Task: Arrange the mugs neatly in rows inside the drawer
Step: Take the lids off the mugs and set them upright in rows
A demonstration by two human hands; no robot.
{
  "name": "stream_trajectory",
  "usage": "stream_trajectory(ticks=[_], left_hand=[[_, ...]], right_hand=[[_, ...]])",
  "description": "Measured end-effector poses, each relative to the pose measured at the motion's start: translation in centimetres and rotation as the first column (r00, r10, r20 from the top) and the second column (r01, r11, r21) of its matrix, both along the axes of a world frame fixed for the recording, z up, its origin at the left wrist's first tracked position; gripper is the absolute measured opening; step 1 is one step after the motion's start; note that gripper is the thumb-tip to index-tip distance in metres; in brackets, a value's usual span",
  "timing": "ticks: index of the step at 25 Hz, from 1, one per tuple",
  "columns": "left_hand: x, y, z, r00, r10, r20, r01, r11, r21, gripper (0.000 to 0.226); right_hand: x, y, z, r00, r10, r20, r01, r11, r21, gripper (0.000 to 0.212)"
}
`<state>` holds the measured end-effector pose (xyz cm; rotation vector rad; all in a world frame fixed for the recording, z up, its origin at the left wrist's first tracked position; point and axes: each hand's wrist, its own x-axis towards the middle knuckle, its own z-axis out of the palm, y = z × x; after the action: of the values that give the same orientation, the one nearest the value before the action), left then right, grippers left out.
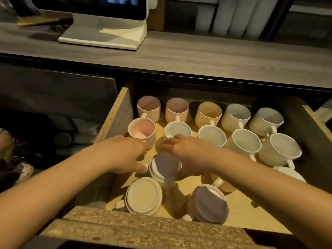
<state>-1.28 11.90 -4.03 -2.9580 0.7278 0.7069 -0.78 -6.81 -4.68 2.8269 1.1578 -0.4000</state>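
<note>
Fingers (pixel 175 177) of the right hand (pixel 188 155) clasp an upturned mug (pixel 164 169); left fingers (pixel 142 169) touch it, spread.

right hand (pixel 186 155) hides a mug's (pixel 177 131) handle.

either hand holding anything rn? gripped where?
Right hand wraps the side wall of an upside-down mug. Left hand has fingers at the pink mug's near wall; a closed grip cannot be told.
</note>
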Motion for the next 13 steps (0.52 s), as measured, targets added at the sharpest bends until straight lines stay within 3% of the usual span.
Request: stream_trajectory(ticks=[3, 7, 13], left_hand=[[-0.2, 0.3, -1.0, 1.0, -0.013, -0.02, 0.013, 0.999, 0.032, 0.042], [-0.4, 0.3, -1.8, 0.998, -0.003, -0.065, 0.005, 0.999, 0.032, 0.053], [0.4, 1.1, -0.1, 0.969, 0.021, -0.244, -0.07, 0.978, -0.197, 0.08]], right_hand=[[-0.4, 1.6, -1.3, 0.996, 0.06, 0.068, -0.051, 0.991, -0.126, 0.076], [-1.0, 2.0, -1.7, 0.99, 0.05, 0.135, -0.036, 0.994, -0.106, 0.073], [-2.8, -1.1, 1.1, 0.991, -0.048, 0.124, 0.049, 0.999, -0.005, 0.086]])
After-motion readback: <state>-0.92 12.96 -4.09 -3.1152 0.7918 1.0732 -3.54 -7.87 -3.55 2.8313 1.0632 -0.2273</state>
